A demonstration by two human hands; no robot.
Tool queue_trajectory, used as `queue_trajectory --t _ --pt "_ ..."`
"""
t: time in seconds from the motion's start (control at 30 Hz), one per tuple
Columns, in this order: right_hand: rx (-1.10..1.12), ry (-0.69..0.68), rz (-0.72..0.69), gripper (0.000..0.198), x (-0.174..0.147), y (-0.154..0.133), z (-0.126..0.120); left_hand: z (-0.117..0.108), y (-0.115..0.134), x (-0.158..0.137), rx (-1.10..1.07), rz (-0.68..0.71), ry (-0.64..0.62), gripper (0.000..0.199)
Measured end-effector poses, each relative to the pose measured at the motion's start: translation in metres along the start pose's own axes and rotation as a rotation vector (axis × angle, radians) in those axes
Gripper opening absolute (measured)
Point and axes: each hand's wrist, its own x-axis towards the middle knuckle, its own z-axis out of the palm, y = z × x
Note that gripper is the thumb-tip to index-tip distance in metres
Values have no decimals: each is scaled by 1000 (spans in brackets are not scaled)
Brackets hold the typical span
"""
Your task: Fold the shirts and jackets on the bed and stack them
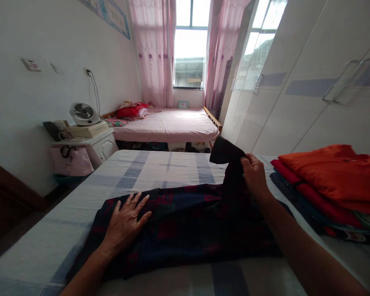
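Observation:
A dark navy garment with red patterning (179,230), which looks like a shirt, lies spread lengthwise across the bed with the striped sheet (160,168). My left hand (128,220) rests flat on its left part, fingers spread. Over the right part, my right hand (254,174) pinches a raised section of the same cloth, probably a sleeve. The end of that section (223,151) flops over to the left of my fingers. Where the lifted cloth joins the rest is too dark to make out.
To the right lies a stack of folded clothes (333,176), orange on top. White wardrobes (311,82) line the right side. Beyond stands a second bed with a pink sheet (172,123). A fan (83,113) sits on a white cabinet (103,148) at left, beside a pink bag (70,160).

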Motion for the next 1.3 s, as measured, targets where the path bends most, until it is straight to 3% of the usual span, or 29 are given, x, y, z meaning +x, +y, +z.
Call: queue_trajectory --t 0.07,0.1,0.2,0.23,0.27,0.33,0.43,0.53,0.67,0.8,0.93,1.03,1.17,1.3 --pt "92 -129 -71 32 -18 -12 -20 1 -1 0 14 2 -4 56" --pt "100 -279 -125 29 -30 -18 -29 2 -2 0 20 3 -2 56" --pt "72 -927 -223 23 -64 -28 -50 7 -5 0 36 14 10 56" --pt "62 -1076 -218 23 -71 -26 -54 8 -7 0 39 21 13 56" --pt "45 -1133 -205 24 -74 -21 -57 10 -8 0 41 27 15 56" --pt "-44 -975 -199 27 -68 -2 -59 12 -10 0 41 39 16 57" --pt "-377 -537 -160 30 -37 38 -53 11 -14 1 30 49 8 56" --pt "-655 -342 -16 36 -4 71 -41 6 -21 2 54 39 31 57" --pt "-727 -326 66 37 21 93 -26 4 -36 4 155 -20 93 60" --pt "-744 -334 124 26 36 104 -28 13 -50 4 281 -39 8 58" --pt "-801 -211 195 40 46 115 -37 22 -56 3 360 -19 -33 56" --pt "-823 -172 212 44 46 124 -28 21 -56 2 356 -16 -27 55" --pt "-810 -202 246 33 43 127 -12 16 -51 1 290 -48 -36 53" --pt "-758 -182 168 30 39 115 -22 14 -46 1 185 -139 -12 57"
